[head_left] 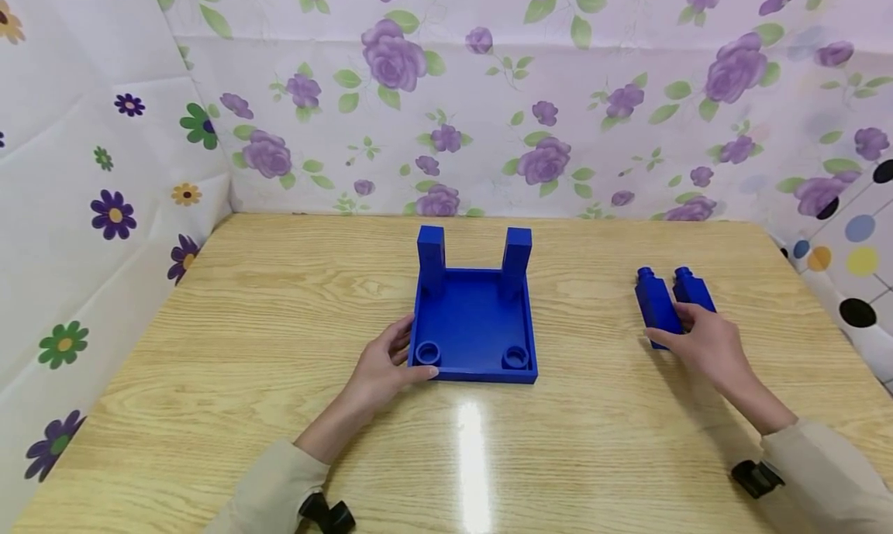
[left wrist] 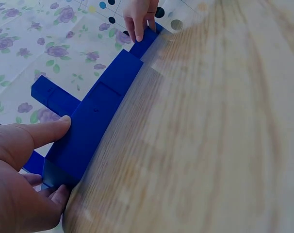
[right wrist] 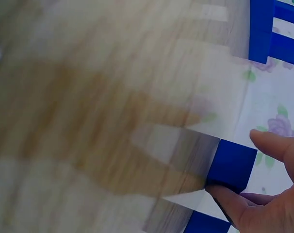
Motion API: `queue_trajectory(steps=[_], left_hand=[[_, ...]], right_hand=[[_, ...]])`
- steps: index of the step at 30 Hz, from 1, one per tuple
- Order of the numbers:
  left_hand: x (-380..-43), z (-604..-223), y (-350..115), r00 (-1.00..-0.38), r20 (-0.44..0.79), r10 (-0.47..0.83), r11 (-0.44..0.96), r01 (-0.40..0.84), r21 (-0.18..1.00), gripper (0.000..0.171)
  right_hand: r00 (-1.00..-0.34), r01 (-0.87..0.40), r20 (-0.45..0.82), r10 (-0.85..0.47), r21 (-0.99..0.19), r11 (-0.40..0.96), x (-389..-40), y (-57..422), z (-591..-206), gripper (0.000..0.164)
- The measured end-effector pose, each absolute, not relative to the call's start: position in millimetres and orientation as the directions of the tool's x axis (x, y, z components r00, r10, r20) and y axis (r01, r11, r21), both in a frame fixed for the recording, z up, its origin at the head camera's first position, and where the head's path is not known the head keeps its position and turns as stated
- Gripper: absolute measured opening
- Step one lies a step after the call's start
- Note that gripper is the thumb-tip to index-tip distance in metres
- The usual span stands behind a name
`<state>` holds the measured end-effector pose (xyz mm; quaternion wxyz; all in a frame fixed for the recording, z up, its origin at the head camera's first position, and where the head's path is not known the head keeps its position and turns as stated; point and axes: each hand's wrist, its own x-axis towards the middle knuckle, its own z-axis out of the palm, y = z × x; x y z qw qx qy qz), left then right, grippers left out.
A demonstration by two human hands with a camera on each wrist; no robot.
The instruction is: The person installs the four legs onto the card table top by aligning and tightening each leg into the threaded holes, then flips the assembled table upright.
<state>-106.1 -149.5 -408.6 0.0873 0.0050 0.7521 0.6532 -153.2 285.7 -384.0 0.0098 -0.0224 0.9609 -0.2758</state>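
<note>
A blue square toy tabletop [head_left: 474,325] lies rim up on the table. Two blue legs [head_left: 432,259] stand upright at its far corners; round sockets [head_left: 515,356] show at the near corners. My left hand [head_left: 384,367] grips the near left corner, thumb over the rim and fingers along the side. Off to the right lie two loose blue legs, each with a narrow peg end. My right hand [head_left: 705,344] straddles the nearer loose leg [head_left: 656,309], fingers touching one side; its thumb looks apart in the right wrist view. The other loose leg [head_left: 693,290] is partly hidden by that hand.
The wood-grain table [head_left: 279,286] runs back to a flowered cloth [head_left: 474,131] behind, with more patterned cloth at both sides. Dark wrist devices [head_left: 756,478] sit on both sleeves.
</note>
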Motion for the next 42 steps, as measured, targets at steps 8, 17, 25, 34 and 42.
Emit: queue_trajectory(steps=[8, 17, 25, 34, 42], left_hand=[[-106.3, -408.0, -148.8, -0.985, -0.129, 0.116, 0.145, -0.112, 0.983, 0.085], [-106.2, -408.5, -149.2, -0.986, -0.129, 0.107, 0.145, -0.113, 0.983, 0.087], [-106.2, -409.2, -148.7, -0.985, -0.136, 0.107, 0.155, -0.119, 0.981, 0.086], [-105.2, -410.1, -149.7, -0.985, -0.138, 0.103, 0.145, -0.122, 0.982, 0.087], [-105.9, -410.6, -149.0, -0.986, -0.134, 0.100, 0.142, -0.119, 0.983, 0.086]], right_hand=[[-0.997, -0.066, 0.000, -0.076, -0.486, 0.871, -155.0, 284.6, -386.3, 0.074], [-0.994, -0.097, -0.001, -0.112, -0.492, 0.865, -157.2, 279.8, -381.6, 0.053], [-0.993, -0.102, 0.002, -0.120, -0.548, 0.830, -156.6, 283.4, -374.6, 0.060], [-0.989, -0.136, 0.057, -0.134, -0.691, 0.710, -155.2, 277.9, -345.6, 0.057], [-0.997, -0.080, 0.065, -0.046, -0.849, 0.522, -156.1, 267.4, -328.3, 0.052]])
